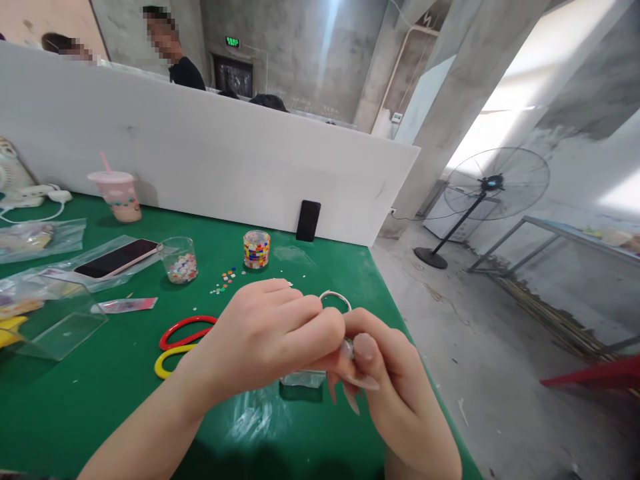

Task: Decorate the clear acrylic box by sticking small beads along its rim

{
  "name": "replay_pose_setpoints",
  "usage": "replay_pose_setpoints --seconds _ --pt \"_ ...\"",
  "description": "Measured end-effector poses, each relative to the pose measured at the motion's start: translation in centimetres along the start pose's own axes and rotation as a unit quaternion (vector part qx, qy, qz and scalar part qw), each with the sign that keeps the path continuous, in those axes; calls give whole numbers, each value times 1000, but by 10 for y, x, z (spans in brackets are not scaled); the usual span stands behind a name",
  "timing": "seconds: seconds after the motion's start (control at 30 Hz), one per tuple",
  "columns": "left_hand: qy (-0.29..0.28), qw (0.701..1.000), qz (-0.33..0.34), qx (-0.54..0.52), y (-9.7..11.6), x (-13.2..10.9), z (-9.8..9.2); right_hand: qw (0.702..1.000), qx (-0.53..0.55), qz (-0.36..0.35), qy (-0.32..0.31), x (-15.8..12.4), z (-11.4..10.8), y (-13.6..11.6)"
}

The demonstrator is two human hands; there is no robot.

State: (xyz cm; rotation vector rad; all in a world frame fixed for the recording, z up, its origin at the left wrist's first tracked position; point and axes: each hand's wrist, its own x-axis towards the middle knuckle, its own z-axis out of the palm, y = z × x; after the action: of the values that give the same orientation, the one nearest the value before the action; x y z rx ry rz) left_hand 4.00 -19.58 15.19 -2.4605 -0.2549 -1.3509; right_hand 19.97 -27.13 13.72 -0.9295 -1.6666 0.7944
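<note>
My left hand (280, 327) and my right hand (395, 367) meet above the green table, fingers curled and pinched together. A small shiny, clear-looking piece (347, 348) shows between the fingertips; its kind is mostly hidden. Just behind the knuckles a thin pale ring (336, 294) sticks out, and I cannot tell whether it is held or lies on the table. Below the fingers is a clear plastic packet (303, 379), partly covered. Scissors with a red and a yellow handle (187, 323) lie by my left wrist, their blades hidden.
On the green table (250, 440) stand a clear cup of mosaic pieces (181, 267), a mosaic-covered glass (257, 251) and a pink drink cup (117, 197). Loose pieces (227, 277), a tube (125, 305), a phone (117, 259) and a clear box (65, 333) lie leftward. A white partition (225, 160) backs the table.
</note>
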Motion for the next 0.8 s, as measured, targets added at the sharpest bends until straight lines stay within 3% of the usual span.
replay_pose_setpoints --seconds 0.27,0.37,0.47,0.57,0.67,0.8 --pt "60 998 -35 -7 9 3 -5 985 -34 -165 47 7 1 11" --pt "13 988 -109 -106 20 3 -14 973 -27 -208 99 11 1 16" --pt "-58 953 -171 -244 30 -2 -24 947 -67 -278 147 15 0 20" --pt "-88 918 -203 -330 35 -6 -28 927 -158 -307 149 18 -2 23" --pt "-108 907 -228 -337 34 -5 -26 909 -223 -320 145 18 -3 25" --pt "-122 913 -246 -301 33 -4 -24 901 -235 -336 144 21 -3 29"
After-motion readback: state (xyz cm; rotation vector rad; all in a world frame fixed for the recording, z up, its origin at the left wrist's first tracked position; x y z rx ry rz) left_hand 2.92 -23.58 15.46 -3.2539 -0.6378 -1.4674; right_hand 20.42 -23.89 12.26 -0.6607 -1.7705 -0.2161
